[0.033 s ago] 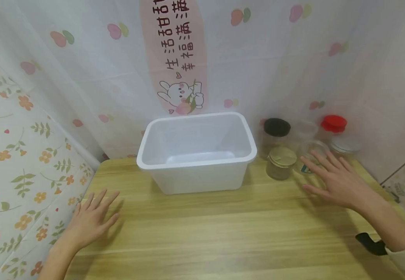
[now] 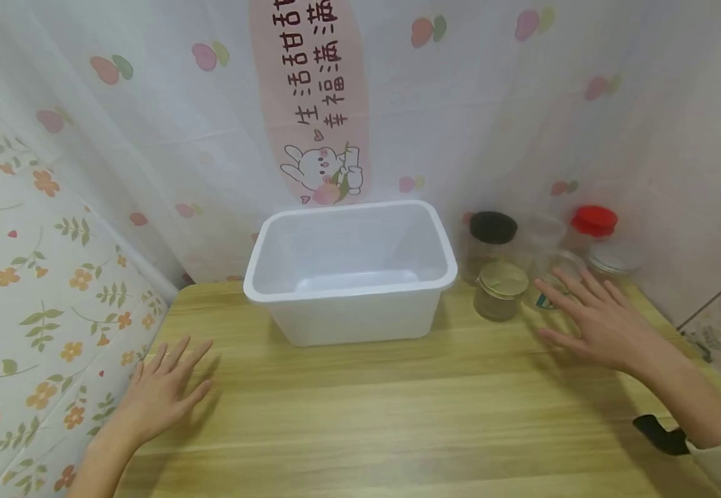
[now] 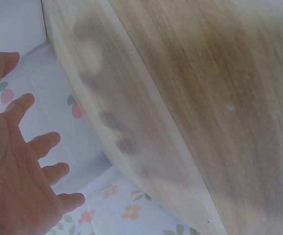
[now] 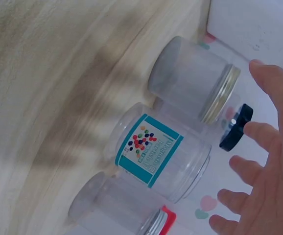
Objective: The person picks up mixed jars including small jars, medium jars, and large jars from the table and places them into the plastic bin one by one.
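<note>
My left hand (image 2: pixel 160 398) hovers over the left edge of the wooden table (image 2: pixel 360 415), fingers spread and holding nothing. Its shadow falls on the wood in the left wrist view. At the right, my right hand (image 2: pixel 606 328) is stretched out with spread fingers close above a group of clear jars, gripping none. Nearest its fingertips is a clear jar with a teal-edged label (image 4: pixel 151 152). Beside that stands a jar with a gold lid (image 2: pixel 501 290). A jar with a black lid (image 2: pixel 491 228) and one with a red lid (image 2: pixel 594 221) are behind.
A white plastic bin (image 2: pixel 351 315) stands at the back middle of the table, nothing inside it. A silver-lidded jar (image 2: pixel 612 257) is at the far right. Behind hangs a printed curtain (image 2: pixel 460 104). A black curved piece (image 2: pixel 659 434) shows beside my right forearm.
</note>
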`<action>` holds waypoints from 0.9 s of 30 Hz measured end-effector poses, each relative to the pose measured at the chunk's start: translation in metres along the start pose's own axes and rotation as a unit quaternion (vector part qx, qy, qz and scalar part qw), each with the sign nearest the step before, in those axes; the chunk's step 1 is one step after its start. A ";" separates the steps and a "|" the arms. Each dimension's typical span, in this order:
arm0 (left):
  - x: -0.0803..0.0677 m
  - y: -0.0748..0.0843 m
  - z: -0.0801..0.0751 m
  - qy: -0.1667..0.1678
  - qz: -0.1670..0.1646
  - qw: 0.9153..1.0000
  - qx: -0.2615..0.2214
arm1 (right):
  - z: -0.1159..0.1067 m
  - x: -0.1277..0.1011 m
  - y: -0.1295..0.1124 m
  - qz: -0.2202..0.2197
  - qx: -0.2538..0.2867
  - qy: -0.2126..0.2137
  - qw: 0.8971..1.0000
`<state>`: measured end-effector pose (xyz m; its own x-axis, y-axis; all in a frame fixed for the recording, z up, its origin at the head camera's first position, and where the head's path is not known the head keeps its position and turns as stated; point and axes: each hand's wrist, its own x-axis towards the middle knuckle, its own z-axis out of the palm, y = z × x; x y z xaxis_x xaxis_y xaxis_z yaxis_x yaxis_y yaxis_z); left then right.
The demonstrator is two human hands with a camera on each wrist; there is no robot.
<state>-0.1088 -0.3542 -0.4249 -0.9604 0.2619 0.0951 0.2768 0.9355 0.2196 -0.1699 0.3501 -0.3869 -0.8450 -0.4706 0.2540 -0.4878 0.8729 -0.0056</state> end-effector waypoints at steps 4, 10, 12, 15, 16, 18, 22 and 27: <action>0.002 -0.003 -0.001 0.000 0.003 1.000 -0.009 | -0.001 0.001 0.000 0.002 0.012 0.002 1.000; 0.005 -0.004 -0.008 0.024 0.011 0.996 -0.085 | -0.001 0.004 -0.005 -0.001 0.060 0.033 0.998; 0.007 -0.005 -0.011 0.036 0.017 0.991 -0.125 | 0.000 0.006 -0.007 -0.001 0.071 0.047 0.996; 0.010 -0.005 -0.016 0.046 0.012 0.982 -0.181 | 0.002 0.008 -0.011 0.012 0.092 0.055 0.994; 0.011 -0.004 -0.018 0.049 0.009 0.978 -0.204 | 0.002 0.008 -0.014 0.019 0.103 0.058 0.993; 0.015 -0.002 -0.022 0.056 0.005 0.968 -0.244 | 0.004 0.009 -0.019 0.040 0.131 0.060 0.989; 0.029 0.007 -0.032 0.067 0.009 0.937 -0.343 | 0.009 0.013 -0.029 0.089 0.203 0.072 0.972; 0.054 0.023 -0.036 0.059 0.009 0.878 -0.475 | 0.016 0.016 -0.034 0.136 0.254 0.094 0.953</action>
<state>-0.1535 -0.3265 -0.3799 -0.9609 0.1966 0.1948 0.2476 0.2963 0.9224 -0.1703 0.3105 -0.3985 -0.9244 -0.1633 0.3446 -0.3401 0.7620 -0.5511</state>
